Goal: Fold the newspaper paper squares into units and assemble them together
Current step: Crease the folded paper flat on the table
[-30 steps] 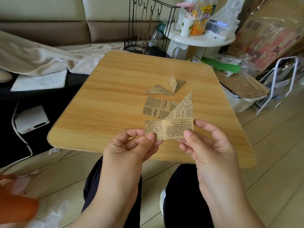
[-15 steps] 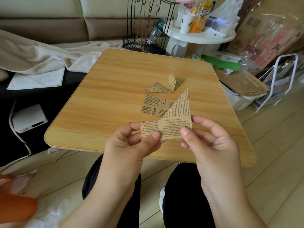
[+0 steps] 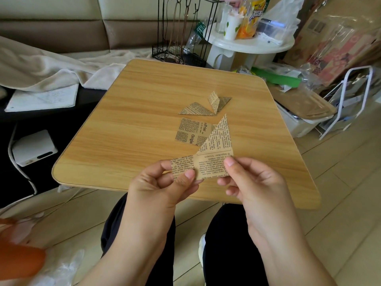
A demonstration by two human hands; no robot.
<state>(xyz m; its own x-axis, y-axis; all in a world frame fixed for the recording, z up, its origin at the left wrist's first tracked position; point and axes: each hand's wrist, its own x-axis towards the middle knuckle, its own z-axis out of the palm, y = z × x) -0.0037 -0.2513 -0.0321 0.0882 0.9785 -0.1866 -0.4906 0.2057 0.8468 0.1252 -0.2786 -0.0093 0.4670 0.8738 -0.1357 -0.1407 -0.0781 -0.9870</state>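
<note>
A partly folded newspaper piece [image 3: 214,155] is held in the air over the near edge of the wooden table [image 3: 127,124]. It has a horizontal strip at the bottom and a triangular flap standing up on the right. My left hand [image 3: 165,182] pinches the strip's left end between thumb and fingers. My right hand [image 3: 249,182] pinches the right part, thumb on top. A flat newspaper square [image 3: 191,131] lies on the table behind the held piece. Farther back lies a folded unit [image 3: 206,105] with one flap raised.
A black wire rack [image 3: 181,38] and a white round side table [image 3: 253,44] with cups and bags stand behind the table. A white step frame [image 3: 350,100] and boxes are at the right. A beige blanket [image 3: 41,67] and a white device [image 3: 34,147] lie at the left.
The held piece has tilted, its left end dropping lower. Both hands have shifted slightly while keeping their pinch. The pieces on the table have not moved.
</note>
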